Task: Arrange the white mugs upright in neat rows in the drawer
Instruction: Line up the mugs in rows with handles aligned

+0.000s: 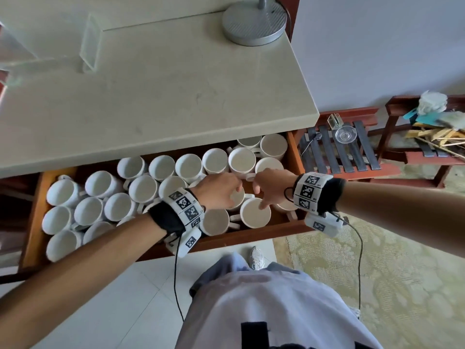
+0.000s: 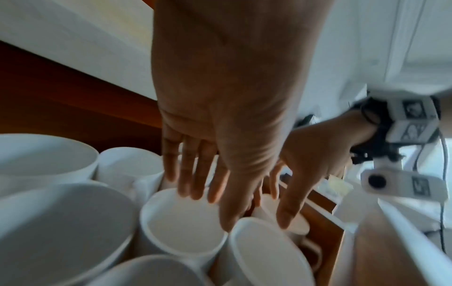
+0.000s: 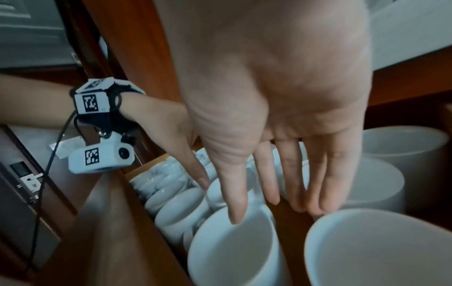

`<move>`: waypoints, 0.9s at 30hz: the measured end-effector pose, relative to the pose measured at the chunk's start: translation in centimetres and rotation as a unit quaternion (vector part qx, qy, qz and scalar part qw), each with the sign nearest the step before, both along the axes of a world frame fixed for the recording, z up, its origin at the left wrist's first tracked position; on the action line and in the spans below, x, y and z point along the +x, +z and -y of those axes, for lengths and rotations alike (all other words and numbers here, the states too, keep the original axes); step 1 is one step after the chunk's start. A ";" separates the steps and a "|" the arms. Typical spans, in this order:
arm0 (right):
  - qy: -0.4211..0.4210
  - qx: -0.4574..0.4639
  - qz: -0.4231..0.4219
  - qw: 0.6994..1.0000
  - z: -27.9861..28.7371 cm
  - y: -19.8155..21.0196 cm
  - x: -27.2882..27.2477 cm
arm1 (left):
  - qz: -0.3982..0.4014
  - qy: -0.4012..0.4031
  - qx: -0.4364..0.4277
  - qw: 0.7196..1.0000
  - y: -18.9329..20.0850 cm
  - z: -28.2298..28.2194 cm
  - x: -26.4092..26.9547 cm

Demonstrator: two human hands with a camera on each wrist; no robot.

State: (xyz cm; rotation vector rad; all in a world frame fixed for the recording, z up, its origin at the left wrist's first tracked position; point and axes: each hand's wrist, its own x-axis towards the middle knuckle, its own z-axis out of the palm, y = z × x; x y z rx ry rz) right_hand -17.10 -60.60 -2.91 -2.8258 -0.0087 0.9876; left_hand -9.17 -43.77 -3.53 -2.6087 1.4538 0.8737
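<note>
The wooden drawer (image 1: 251, 238) stands open, packed with several white mugs, all mouth up. Both hands hover over its right part, close together. My left hand (image 1: 226, 192) has straight fingers (image 2: 195, 185) spread over a mug (image 2: 183, 226), with its thumb at the gap beside a neighbouring mug (image 2: 266, 255). My right hand (image 1: 266, 190) also has straight fingers (image 3: 300, 183); its thumb tip dips at the rim of a mug (image 1: 255, 214) (image 3: 232, 251). Another mug (image 3: 379, 251) sits right of it. Neither hand holds anything.
A pale countertop (image 1: 151, 96) overhangs the drawer's back rows, with a lamp base (image 1: 254, 21) and a clear stand (image 1: 89, 44) on it. To the right stands a slatted wooden rack (image 1: 344, 157) with a glass dish (image 1: 345, 134). Bare drawer floor (image 1: 276, 217) shows between the right-hand mugs.
</note>
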 end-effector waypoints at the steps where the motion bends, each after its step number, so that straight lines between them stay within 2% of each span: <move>1: -0.001 -0.007 0.000 1.000 -0.5 -0.1 0.0 | 0.007 -0.031 -0.004 0.999 -0.1 0.0 0.1; 5: 0.002 -0.025 -0.013 1.000 -2.0 0.0 -0.2 | 0.051 -0.115 0.010 0.992 -0.6 0.2 0.5; 9: 0.004 -0.051 0.014 0.999 -2.6 -0.7 0.1 | 0.060 -0.108 0.027 0.992 -1.8 0.2 1.5; 12: 0.023 -0.060 0.048 0.997 -2.6 -1.2 0.5 | 0.059 -0.098 0.048 0.992 -0.6 0.6 1.3; 15: 0.045 -0.071 0.044 0.996 -2.6 -1.1 0.8 | 0.068 -0.084 0.051 0.993 0.0 0.8 0.8; 19: 0.100 -0.082 0.049 0.990 -2.3 -0.9 1.7 | 0.113 -0.100 0.049 0.987 0.4 1.1 1.1; 23: 0.156 -0.086 0.059 0.982 -1.9 -0.1 2.8 | 0.123 -0.133 0.042 0.983 0.9 1.2 1.5; 27: 0.210 -0.088 0.087 0.970 -1.7 0.1 3.6 | 0.128 -0.127 0.081 0.980 1.0 1.6 2.1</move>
